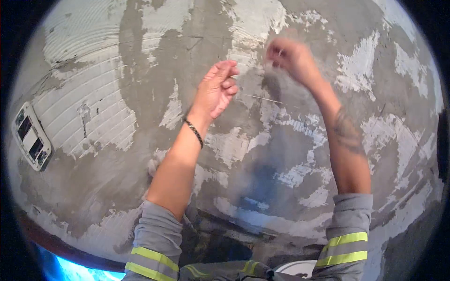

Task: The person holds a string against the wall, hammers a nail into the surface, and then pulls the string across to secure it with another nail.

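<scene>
My left hand (218, 90) is raised in front of a patchy plastered wall (164, 70), thumb and forefinger pinched together and the other fingers curled. A dark braided bracelet (193, 133) circles that wrist. Higher and to the right, my right hand (291, 57) is bent at the wrist with its fingers curled in, smeared a little by motion. A small pale glint shows between its fingertips; I cannot tell what either hand pinches. Below and between the hands, a thin pale line (263, 99), like a thread or thin stick, crosses in front of the wall.
At the far left, a white rectangular frame with dark openings (32, 136) is set on the wall. Grooved, whitish plaster patches (101, 100) lie around it. Low at the left, a bright blue area (79, 270) shows beneath a dark edge. A white round-edged thing (296, 268) appears at the bottom.
</scene>
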`<act>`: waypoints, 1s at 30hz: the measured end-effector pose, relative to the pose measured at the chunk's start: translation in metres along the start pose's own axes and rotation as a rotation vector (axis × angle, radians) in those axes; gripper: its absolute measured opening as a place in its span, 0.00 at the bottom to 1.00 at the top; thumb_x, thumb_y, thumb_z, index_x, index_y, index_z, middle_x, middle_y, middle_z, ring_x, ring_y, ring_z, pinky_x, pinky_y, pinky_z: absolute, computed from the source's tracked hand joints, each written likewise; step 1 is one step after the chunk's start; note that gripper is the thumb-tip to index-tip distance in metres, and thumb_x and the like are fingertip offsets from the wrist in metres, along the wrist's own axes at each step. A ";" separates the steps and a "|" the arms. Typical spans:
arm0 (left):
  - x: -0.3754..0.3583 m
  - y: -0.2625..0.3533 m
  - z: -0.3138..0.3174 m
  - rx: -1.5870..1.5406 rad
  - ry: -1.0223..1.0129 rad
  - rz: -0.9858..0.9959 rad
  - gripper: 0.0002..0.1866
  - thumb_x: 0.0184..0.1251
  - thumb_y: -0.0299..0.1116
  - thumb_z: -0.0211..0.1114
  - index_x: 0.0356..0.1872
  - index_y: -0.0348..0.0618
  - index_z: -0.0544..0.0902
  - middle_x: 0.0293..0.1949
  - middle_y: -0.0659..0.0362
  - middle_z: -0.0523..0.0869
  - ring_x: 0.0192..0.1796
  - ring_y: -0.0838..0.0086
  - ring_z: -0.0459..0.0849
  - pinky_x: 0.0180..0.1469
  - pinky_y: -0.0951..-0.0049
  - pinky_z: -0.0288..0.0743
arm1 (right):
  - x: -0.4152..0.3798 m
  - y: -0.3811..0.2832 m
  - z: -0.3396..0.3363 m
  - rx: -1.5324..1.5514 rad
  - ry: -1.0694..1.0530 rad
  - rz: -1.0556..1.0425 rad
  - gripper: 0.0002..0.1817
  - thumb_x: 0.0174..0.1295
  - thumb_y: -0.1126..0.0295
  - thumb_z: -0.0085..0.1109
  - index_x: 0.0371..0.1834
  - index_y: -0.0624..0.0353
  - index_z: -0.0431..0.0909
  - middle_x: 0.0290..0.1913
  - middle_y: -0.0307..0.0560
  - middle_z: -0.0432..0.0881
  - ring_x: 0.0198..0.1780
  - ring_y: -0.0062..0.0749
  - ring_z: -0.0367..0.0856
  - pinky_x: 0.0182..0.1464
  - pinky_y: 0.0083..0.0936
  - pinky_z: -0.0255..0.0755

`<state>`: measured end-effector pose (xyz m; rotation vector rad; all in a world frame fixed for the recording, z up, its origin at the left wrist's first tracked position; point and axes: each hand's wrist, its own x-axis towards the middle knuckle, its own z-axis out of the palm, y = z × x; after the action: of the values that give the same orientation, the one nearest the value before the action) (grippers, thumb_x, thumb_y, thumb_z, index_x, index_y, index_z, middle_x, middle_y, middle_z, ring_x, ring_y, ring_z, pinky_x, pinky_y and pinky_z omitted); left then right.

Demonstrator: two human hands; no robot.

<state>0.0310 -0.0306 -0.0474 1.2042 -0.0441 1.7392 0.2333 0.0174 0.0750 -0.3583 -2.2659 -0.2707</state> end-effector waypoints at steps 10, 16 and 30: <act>0.010 -0.009 0.024 0.222 -0.077 -0.221 0.12 0.74 0.36 0.58 0.48 0.40 0.81 0.32 0.68 0.80 0.28 0.89 0.66 0.27 0.87 0.59 | 0.001 -0.034 0.007 0.521 -0.203 0.432 0.04 0.64 0.72 0.64 0.33 0.58 0.79 0.27 0.35 0.84 0.31 0.17 0.83 0.29 0.17 0.75; 0.006 -0.011 0.020 0.424 -0.101 -0.232 0.14 0.77 0.38 0.57 0.49 0.37 0.80 0.37 0.65 0.78 0.29 0.88 0.66 0.28 0.86 0.63 | 0.001 -0.033 0.006 0.484 -0.250 0.622 0.10 0.64 0.68 0.66 0.43 0.59 0.77 0.31 0.36 0.82 0.36 0.20 0.83 0.37 0.19 0.78; 0.016 -0.011 0.000 0.582 0.130 -0.485 0.10 0.74 0.28 0.55 0.49 0.37 0.80 0.31 0.66 0.77 0.26 0.87 0.68 0.24 0.86 0.65 | -0.003 -0.019 0.033 0.003 -0.208 -0.139 0.07 0.66 0.68 0.59 0.42 0.60 0.80 0.37 0.45 0.83 0.42 0.35 0.83 0.45 0.29 0.76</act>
<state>0.0380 -0.0135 -0.0407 1.3582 0.8152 1.4235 0.2062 0.0096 0.0500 -0.2370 -2.5002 -0.3144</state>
